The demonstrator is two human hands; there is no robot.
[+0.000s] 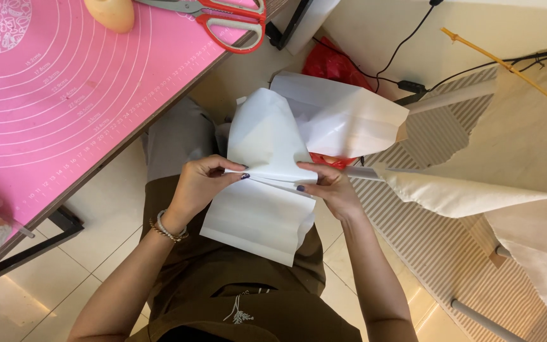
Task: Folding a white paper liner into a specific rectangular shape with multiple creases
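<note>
Fingers [238, 172] of both hands pinch white paper sheet [264, 190] mid-fold.

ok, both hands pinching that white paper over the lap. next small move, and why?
Probably slide the fingertips outward along the crease to flatten it. The left hand and right hand each pinch the white paper at a fold line across its middle, and the sheet bulges above and below, so the fold looks not yet pressed.

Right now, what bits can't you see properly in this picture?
Head view only:
- Scissors: blades cut off by the top edge.
- Yellowish rounded object: top cut off, kind unclear.
- Red bag: mostly hidden behind the white paper.
- Left hand and right hand: fingertips tucked under the paper's fold.
</note>
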